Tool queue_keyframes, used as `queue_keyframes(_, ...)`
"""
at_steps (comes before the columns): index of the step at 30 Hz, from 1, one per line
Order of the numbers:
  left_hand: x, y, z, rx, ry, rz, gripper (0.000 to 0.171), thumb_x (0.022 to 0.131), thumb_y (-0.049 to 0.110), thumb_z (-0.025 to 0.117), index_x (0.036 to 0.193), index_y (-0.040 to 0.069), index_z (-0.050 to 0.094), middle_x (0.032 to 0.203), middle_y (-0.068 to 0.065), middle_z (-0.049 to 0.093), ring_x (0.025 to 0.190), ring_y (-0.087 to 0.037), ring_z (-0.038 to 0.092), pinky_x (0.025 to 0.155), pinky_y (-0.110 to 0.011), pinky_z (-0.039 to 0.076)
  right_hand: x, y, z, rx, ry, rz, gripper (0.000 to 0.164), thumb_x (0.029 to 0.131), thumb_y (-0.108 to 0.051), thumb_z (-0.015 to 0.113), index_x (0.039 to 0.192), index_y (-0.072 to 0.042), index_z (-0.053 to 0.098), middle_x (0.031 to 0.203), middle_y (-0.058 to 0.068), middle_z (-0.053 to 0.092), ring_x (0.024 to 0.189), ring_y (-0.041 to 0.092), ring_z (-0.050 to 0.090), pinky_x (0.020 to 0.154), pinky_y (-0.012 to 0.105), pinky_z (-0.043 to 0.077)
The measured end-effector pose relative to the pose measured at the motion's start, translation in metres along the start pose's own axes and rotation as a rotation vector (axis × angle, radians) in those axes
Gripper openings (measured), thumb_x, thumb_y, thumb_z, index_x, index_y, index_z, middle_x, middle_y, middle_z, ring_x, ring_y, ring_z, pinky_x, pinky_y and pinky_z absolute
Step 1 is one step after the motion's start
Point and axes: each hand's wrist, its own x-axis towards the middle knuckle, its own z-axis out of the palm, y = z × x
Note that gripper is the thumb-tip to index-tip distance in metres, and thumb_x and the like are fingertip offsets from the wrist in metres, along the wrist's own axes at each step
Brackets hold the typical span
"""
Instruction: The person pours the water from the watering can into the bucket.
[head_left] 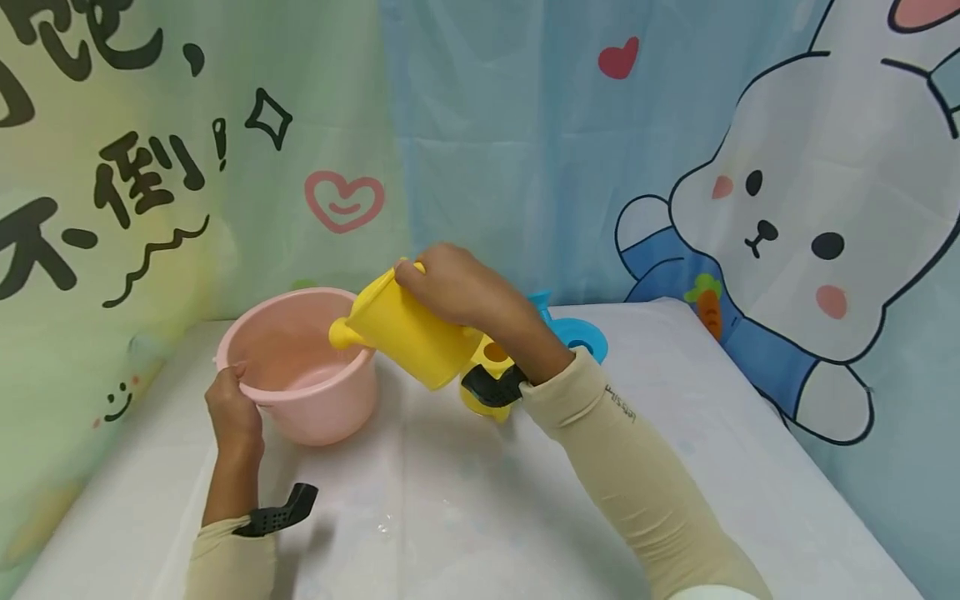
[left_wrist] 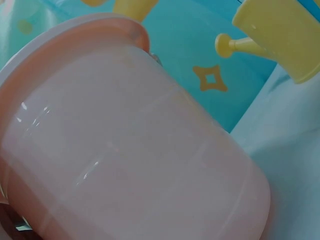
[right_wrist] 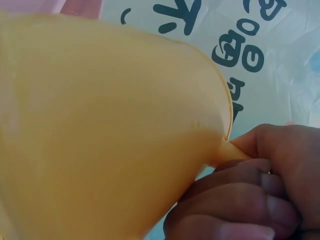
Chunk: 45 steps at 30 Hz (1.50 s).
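Note:
A pink bucket stands on the table at the left, and my left hand holds its near-left rim. My right hand grips a yellow watering can by its handle, fingers curled round it in the right wrist view. The can is tilted to the left, its round spout head overlapping the bucket's right rim in the head view. From the left wrist, the bucket's side fills most of the picture, with the watering can at upper right.
Behind my right forearm, a yellow toy piece with holes and a blue toy part stand on the white-covered table. Small water drops lie near the front. A printed curtain hangs behind the table.

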Motion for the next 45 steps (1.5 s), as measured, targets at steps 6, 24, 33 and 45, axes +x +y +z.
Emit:
queue_keyframes(6, 0.0017, -0.0004, -0.0051, -0.008, 0.02, -0.008, 0.056, 0.099, 0.027, 0.028, 0.137, -0.009, 0.046, 0.149, -0.014, 0.041, 0.13, -0.025, 0.04, 0.108, -0.031, 0.028, 0.002, -0.0088, 0.0025, -0.019, -0.009, -0.025, 0.042, 0.102, -0.036, 0.036, 0.085, -0.004, 0.058, 0.076, 0.01, 0.059, 0.062, 0.021, 0.059, 0.058, 0.031, 0.049)
queue_keyframes(24, -0.0003, -0.0019, -0.0033, 0.028, 0.032, -0.022, 0.056, 0.099, 0.028, 0.028, 0.138, -0.009, 0.045, 0.148, -0.013, 0.042, 0.13, -0.027, 0.041, 0.108, -0.032, 0.029, 0.0061, -0.0071, 0.0023, -0.037, -0.017, -0.005, 0.04, 0.101, -0.034, 0.036, 0.086, -0.003, 0.057, 0.076, 0.01, 0.058, 0.062, 0.021, 0.058, 0.058, 0.03, 0.047)
queue_keyframes(33, 0.0005, -0.0019, -0.0021, 0.03, 0.036, -0.02, 0.057, 0.099, 0.029, 0.029, 0.138, -0.008, 0.046, 0.146, -0.014, 0.045, 0.127, -0.03, 0.043, 0.106, -0.031, 0.031, 0.0065, -0.0064, 0.0007, -0.037, -0.022, -0.003, 0.041, 0.102, -0.035, 0.035, 0.087, -0.004, 0.057, 0.078, 0.011, 0.059, 0.062, 0.022, 0.058, 0.058, 0.031, 0.048)
queue_keyframes(45, -0.0006, 0.002, -0.0005, 0.052, 0.032, -0.012, 0.057, 0.099, 0.03, 0.028, 0.137, -0.008, 0.048, 0.145, -0.013, 0.046, 0.127, -0.029, 0.043, 0.105, -0.031, 0.031, 0.0048, -0.0088, 0.0004, -0.034, -0.032, 0.003, 0.043, 0.103, -0.037, 0.034, 0.09, -0.003, 0.058, 0.081, 0.011, 0.06, 0.066, 0.022, 0.059, 0.06, 0.031, 0.049)
